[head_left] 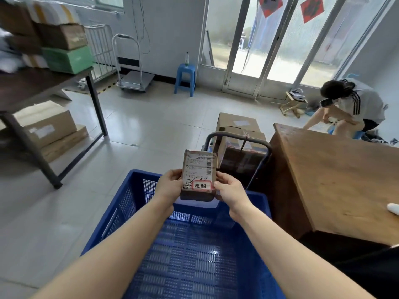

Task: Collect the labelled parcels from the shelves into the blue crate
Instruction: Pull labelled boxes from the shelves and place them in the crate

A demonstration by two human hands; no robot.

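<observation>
Two hands [199, 186] hold parcel [198, 169] — barcode label, red-bordered sticker.

light: bright daylight through the glass doors [278, 46] | glare: pale sheen on the floor tiles [164, 117] below the doors | shadows: soft, dim under the shelf [43, 83] far left of the doors | blur: shelf boxes smeared | distortion: door frames bow outward, wide-angle | focus: centre sharp
</observation>
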